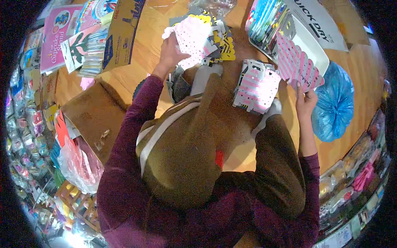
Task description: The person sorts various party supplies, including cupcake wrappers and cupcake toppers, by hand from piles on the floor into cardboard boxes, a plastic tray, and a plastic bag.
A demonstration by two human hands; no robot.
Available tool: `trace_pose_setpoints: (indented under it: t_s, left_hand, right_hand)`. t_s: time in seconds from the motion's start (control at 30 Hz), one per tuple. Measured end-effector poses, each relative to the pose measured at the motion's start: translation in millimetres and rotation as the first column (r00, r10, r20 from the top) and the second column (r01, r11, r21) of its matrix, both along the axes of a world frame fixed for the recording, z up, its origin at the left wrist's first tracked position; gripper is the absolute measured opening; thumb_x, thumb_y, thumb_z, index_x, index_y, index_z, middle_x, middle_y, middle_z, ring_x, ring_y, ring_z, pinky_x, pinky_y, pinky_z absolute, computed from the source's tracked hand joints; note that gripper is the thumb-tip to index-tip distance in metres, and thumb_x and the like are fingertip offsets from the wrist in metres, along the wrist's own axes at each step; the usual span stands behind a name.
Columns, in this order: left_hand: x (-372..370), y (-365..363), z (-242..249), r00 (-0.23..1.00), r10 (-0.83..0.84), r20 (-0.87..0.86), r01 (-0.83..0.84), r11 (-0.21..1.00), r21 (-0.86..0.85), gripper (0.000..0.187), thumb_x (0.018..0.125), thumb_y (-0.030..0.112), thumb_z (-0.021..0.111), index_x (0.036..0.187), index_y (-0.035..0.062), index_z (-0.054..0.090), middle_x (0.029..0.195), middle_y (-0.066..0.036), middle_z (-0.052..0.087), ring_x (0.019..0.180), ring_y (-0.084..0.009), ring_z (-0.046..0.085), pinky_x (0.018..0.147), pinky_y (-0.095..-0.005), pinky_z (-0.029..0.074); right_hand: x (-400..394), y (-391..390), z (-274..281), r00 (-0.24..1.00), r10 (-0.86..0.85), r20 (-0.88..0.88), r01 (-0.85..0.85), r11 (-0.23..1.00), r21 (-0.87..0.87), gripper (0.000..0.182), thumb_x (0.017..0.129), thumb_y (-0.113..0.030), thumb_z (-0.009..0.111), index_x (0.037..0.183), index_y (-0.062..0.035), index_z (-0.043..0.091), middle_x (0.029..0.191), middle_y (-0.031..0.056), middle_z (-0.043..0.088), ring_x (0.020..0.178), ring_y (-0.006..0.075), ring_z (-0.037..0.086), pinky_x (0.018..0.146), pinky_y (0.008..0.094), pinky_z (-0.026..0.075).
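My left hand grips the near left edge of a pink-and-white dotted card piece, its thumb apart from the fingers. That piece lies over a pile of grey, black and yellow scalloped card pieces. In my right hand, pinched at the lower edge, is a pink striped card piece with a scalloped side and small lettering. It overlaps the front of a white bin. Between my feet sits a stack of pink striped and dotted card pieces, with darker ones beneath.
The white bin holds many upright packets. Right of it sits a tied blue plastic bag. At the left are an open cardboard box, a pink cupcake stand package and a brown cardboard box. Packaged goods line both sides.
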State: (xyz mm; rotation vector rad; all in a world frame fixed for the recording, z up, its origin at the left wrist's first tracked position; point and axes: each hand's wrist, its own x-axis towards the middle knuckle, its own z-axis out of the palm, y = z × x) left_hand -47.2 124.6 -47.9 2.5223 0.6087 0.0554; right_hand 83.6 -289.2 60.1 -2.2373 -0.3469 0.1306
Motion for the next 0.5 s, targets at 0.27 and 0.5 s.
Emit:
trace_pose_setpoints:
  t_s: [0.27,0.5]
  left_hand:
    - [-2.7,12.6,-11.8,0.990,0.093,-0.103,-0.089,0.995,0.038,0.083,0.051,0.025,0.079,0.119,0.0014,0.037,0.092,-0.018,0.051,0.090,-0.0292,0.049,0.078,-0.0387,0.041]
    - [-17.3,14.3,9.0,0.987,0.087,-0.135,-0.156,0.711,-0.686,0.038,0.068,0.013,0.069,0.100,-0.0027,0.056,0.086,-0.016,0.059,0.080,-0.0215,0.059,0.066,-0.0282,0.047]
  right_hand:
    - [2.5,-2.1,0.4,1.000,0.024,-0.013,-0.024,0.999,0.041,0.020,0.083,-0.014,0.055,0.091,0.0032,0.059,0.079,0.0042,0.061,0.071,0.0058,0.050,0.064,0.0216,0.041]
    - [1.6,-9.2,-4.5,0.998,-0.043,-0.053,0.049,0.992,0.119,0.020,0.081,-0.012,0.056,0.094,0.0028,0.059,0.081,0.0046,0.061,0.072,0.0068,0.050,0.066,0.0218,0.041]
